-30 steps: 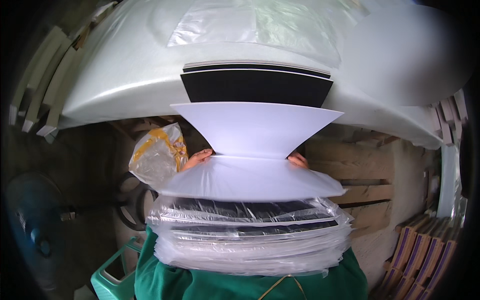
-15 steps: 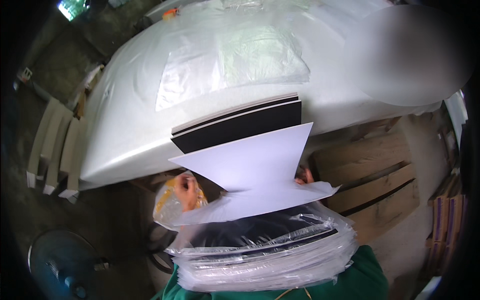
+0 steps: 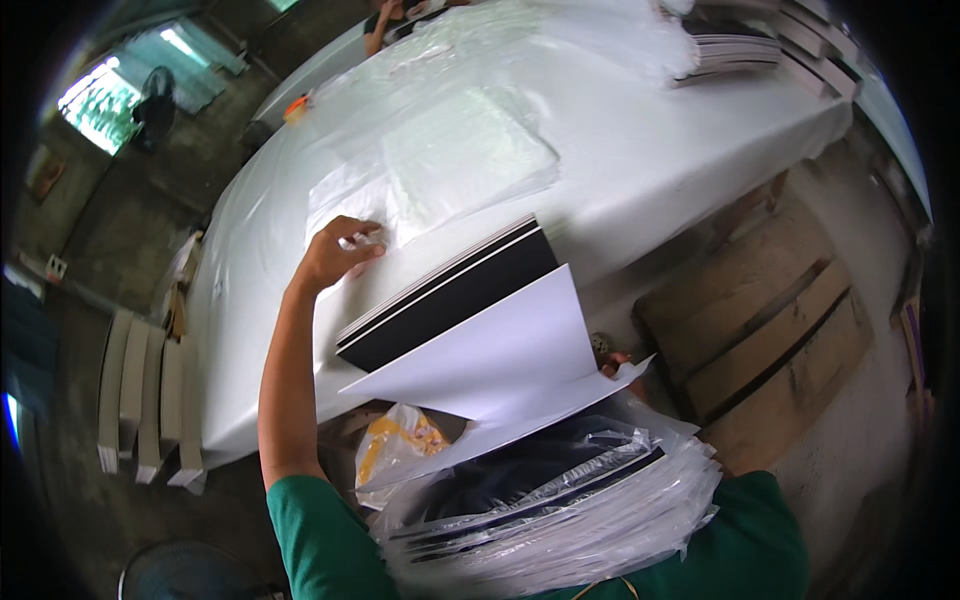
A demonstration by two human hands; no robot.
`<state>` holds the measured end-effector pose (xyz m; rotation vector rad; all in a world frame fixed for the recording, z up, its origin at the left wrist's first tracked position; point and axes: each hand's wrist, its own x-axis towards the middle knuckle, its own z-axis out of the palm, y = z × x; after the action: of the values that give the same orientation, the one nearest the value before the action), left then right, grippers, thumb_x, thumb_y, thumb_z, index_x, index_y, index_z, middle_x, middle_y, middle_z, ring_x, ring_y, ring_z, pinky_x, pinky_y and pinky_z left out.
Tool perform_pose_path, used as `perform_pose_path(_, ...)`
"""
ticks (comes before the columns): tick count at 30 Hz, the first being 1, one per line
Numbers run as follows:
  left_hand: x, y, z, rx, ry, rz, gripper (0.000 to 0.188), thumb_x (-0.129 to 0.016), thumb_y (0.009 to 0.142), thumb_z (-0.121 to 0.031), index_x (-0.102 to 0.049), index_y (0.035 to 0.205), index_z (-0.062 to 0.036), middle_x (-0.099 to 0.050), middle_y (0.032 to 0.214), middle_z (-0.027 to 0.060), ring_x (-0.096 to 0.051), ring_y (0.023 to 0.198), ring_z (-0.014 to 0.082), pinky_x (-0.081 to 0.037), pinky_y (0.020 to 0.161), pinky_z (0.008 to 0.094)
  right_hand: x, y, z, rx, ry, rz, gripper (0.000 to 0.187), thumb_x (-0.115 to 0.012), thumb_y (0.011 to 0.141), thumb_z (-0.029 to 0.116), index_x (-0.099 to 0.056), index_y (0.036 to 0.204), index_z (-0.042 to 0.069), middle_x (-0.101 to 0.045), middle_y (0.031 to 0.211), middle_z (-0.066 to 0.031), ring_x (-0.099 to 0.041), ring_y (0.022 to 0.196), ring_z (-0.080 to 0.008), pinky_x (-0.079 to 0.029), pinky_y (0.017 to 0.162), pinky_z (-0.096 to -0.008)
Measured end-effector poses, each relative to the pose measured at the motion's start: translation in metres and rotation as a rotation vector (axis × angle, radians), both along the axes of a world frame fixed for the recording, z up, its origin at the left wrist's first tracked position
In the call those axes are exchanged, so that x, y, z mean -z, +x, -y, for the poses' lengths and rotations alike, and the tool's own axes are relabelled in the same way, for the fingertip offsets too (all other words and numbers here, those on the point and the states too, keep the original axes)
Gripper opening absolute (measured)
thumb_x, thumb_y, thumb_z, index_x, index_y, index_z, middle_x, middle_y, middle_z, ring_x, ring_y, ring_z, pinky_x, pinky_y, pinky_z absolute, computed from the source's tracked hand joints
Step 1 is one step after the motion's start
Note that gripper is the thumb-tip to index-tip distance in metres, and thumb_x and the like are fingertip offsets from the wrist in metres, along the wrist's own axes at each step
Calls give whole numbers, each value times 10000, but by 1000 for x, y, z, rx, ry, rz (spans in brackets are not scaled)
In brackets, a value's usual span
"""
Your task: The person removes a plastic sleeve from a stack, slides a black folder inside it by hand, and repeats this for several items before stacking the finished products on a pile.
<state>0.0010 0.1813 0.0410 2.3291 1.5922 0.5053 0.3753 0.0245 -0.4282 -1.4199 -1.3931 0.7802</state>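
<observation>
My left hand point(image 3: 345, 250) reaches out over the table, its thumb and fingers curled on the near left corner of a thin clear plastic sleeve point(image 3: 345, 195). By the right edge of a large folded white sheet point(image 3: 500, 350), my right hand point(image 3: 617, 364) shows only in part; its fingers look closed on that edge. The sheet's upper half leans against a stack of black boards point(image 3: 450, 300) tilted at the table's near side. Its lower half rests on a pile of black sheets in clear plastic point(image 3: 560, 520) on my lap.
More clear sleeves point(image 3: 470, 160) lie on the white-covered table point(image 3: 620, 190). Long pale pieces point(image 3: 150, 400) stand at left, and a wooden pallet point(image 3: 760, 340) lies at right. A yellow-printed plastic bag point(image 3: 395, 445) hangs below the edge. Another person point(image 3: 390, 25) sits at the far side.
My left hand has moved from beside the folded sheet up and forward to the sleeves on the table. My right hand stays at the sheet's edge. The view has shifted.
</observation>
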Motion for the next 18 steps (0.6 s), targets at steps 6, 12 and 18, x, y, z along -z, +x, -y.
perform_pose_path(6,14,4,-11,-66,77,155,159,-598,772,-132,-615,890,-26,-575,786,39,-503,714,118,-401,653,238,-58,-4,10,71,14,-7,221,-592,723,175,-569,895,38,-561,745,-146,-560,699,-273,-438,629,-331)
perform_pose_path(12,40,-18,-24,-158,177,538,122,-464,857,-82,-532,911,2,-545,791,15,-470,735,59,-389,654,204,-62,1,13,-13,-15,33,217,-587,725,183,-575,894,48,-563,757,-157,-554,680,-290,-431,606,-337)
perform_pose_path(18,43,-4,-21,-246,536,276,141,-404,899,-104,-510,947,-24,-571,804,101,-507,703,150,-405,666,245,-44,6,1,-70,63,155,204,-572,712,153,-587,904,85,-565,760,-146,-555,665,-277,-430,587,-334)
